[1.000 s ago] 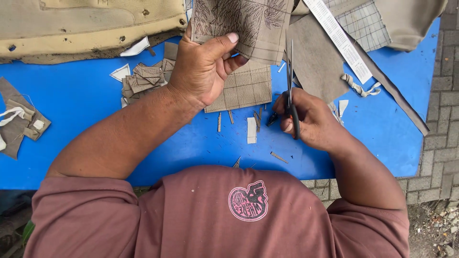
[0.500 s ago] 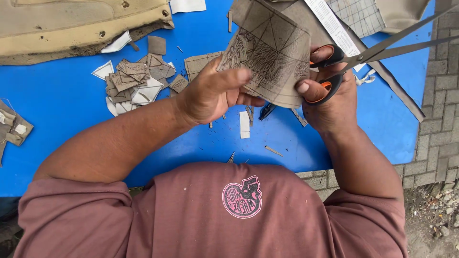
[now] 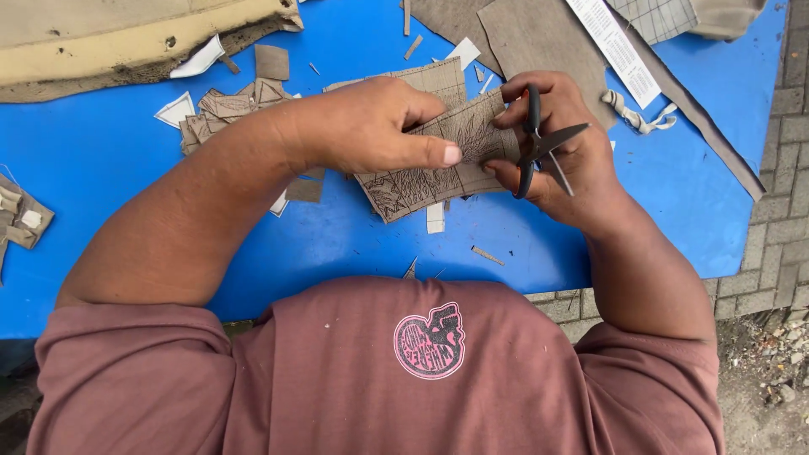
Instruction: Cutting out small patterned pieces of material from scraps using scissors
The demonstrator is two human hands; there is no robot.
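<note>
Brown patterned piece: a flat tan sheet (image 3: 425, 173) marked with dark drawn lines, held just above the table at the centre of the frame, tilted, its lower left corner hanging free.
Left hand: the left hand (image 3: 371, 126) is closed on the sheet from the left, thumb stretched along its top face, other fingers curled over its upper edge.
Right hand: the right hand (image 3: 560, 156) is wrapped around the handles of black scissors (image 3: 539, 143), right of centre, thumb through the upper loop; its fingertips also touch the sheet's right edge.
Scissors: the blades stand slightly parted and point to the right, away from the sheet.
Blue table: the table (image 3: 109, 181) fills the upper two thirds of the frame, its right edge meeting grey paving stones (image 3: 784, 177).
Scrap pile: a heap of small tan and white offcuts (image 3: 215, 114) lies left of the left hand, upper left of centre.
Padded cover: a large beige, worn padded piece (image 3: 109, 42) lies along the upper left edge.
Grey fabric: plain grey-brown sheets (image 3: 539, 38) lie at upper centre, with a white printed strip (image 3: 615, 46) across them.
White cord: a knotted strip (image 3: 636, 114) lies just right of the right hand.
Shirt: a dusty-pink shirt (image 3: 354, 371) with a round pink print fills the bottom of the frame.
</note>
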